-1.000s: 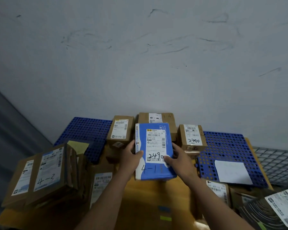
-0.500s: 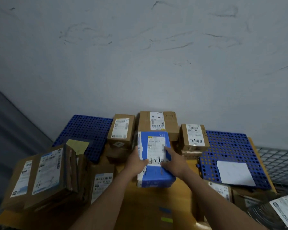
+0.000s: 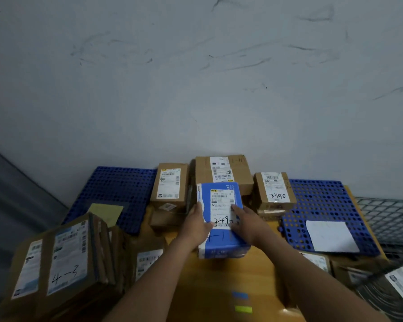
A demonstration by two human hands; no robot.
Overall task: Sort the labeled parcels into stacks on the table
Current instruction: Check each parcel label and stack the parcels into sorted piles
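Centrally in the head view, a blue rectangular parcel (image 3: 220, 198) with a white label marked 2490 is at the middle of the yellow wooden bench (image 3: 221, 282), just before three brown cardboard boxes (image 3: 203, 173). The left hand (image 3: 196, 225) has its grip round the parcel's left edge. The right hand (image 3: 247, 221) has its grip on the right side, fingers on the label. Blue perforated plastic mats (image 3: 323, 201) flank the boxes.
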